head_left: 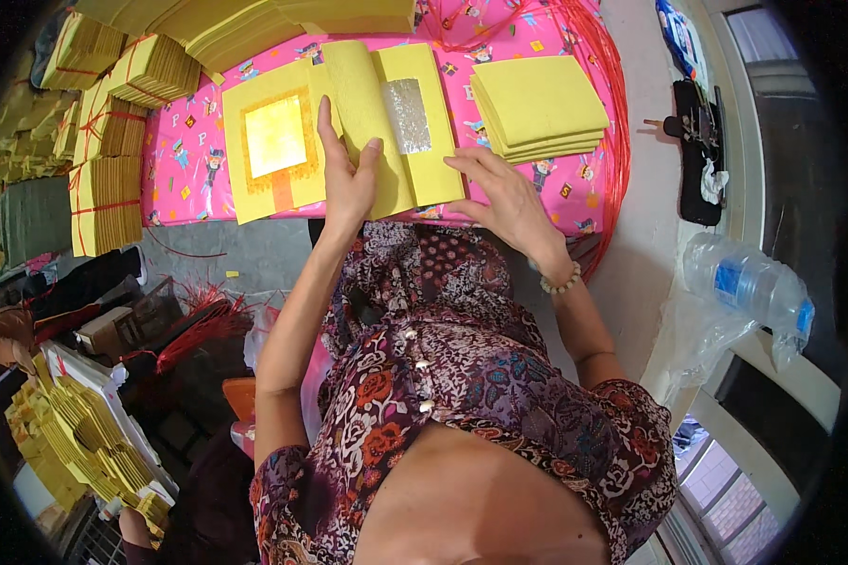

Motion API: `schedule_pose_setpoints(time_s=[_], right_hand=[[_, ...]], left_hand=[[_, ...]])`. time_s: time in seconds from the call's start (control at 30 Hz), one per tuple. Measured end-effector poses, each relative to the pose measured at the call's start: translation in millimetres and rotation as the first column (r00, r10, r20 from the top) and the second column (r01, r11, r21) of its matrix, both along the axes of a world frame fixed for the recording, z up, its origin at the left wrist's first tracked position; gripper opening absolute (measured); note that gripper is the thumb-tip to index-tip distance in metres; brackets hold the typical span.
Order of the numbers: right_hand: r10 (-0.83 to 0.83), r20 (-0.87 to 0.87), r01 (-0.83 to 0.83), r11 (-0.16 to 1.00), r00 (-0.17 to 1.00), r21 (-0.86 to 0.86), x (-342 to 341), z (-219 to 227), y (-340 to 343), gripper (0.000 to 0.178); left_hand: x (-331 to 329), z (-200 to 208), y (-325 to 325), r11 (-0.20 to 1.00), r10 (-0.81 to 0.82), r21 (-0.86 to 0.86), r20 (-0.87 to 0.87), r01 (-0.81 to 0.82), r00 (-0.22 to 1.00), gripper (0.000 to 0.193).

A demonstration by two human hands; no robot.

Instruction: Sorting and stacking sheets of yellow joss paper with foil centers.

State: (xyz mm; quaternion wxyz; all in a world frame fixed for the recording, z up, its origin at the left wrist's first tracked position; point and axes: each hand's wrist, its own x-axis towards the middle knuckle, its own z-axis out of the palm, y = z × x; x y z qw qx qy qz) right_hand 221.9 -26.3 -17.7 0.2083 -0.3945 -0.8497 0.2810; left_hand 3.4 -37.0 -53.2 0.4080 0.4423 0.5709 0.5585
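Workpiece: a stack of yellow rectangular paper sheets (433, 174) lies opened near the front edge of a table with a pink printed plastic cover (187, 169). A soft yellow paper leaf (356, 104) curls upright along the middle of the workpiece. To its left, a gold foil square with an orange border (278, 141) is on a flat yellow sheet; to its right, a silver foil rectangle (408, 118) is on the sheet below.

Left hand (350, 193): positioned at the curled leaf. The forefinger extends and the thumb stands apart from it in a wide V, the thumb lying against the leaf. The remaining fingers are hidden.

Right hand (516, 202): positioned at the right edge of the workpiece. The fingers are spread, with a broad gap to the thumb; the fingertips meet the sheet edge without clamping it.

Surroundings: a pile of folded yellow paper (539, 105) rests right of the workpiece, beside long red plastic strands (618, 122). Yellow paper bundles tied with red string (106, 198) stand at the table's left side.
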Motion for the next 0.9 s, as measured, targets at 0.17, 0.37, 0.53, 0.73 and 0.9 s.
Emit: schedule_pose_setpoints(time_s=[0.17,0.37,0.53,0.73,0.9], right_hand=[[0.025,0.026,-0.026,0.999,0.999,0.040,3.7,-3.1,3.3,0.042],[-0.043,0.113,0.055,0.993,0.993,-0.106,-0.7,7.7,0.0,0.030],[-0.187,-0.122,0.157,0.963,0.975,-0.220,-17.5,0.3,-8.3,0.026],[-0.232,-0.297,0.183,0.966,0.926,-0.184,-38.9,1.0,-17.0,0.015],[-0.129,-0.337,0.131,0.991,0.933,-0.015,-51.1,-5.4,-21.0,0.012]], left_hand=[[0.4,-1.1,1.5,0.998,-0.013,0.058,-0.135,0.020,0.991,0.070],[-3.1,4.0,-1.9,0.986,-0.157,-0.083,-0.174,0.144,0.972,0.032],[-1.7,5.9,-2.7,0.974,-0.107,-0.194,0.070,0.119,0.992,0.026],[2.9,9.4,0.8,0.990,-0.052,-0.136,-0.060,0.044,0.997,0.022],[-0.8,19.6,3.1,0.970,-0.110,-0.226,-0.086,0.088,0.990,0.028]])
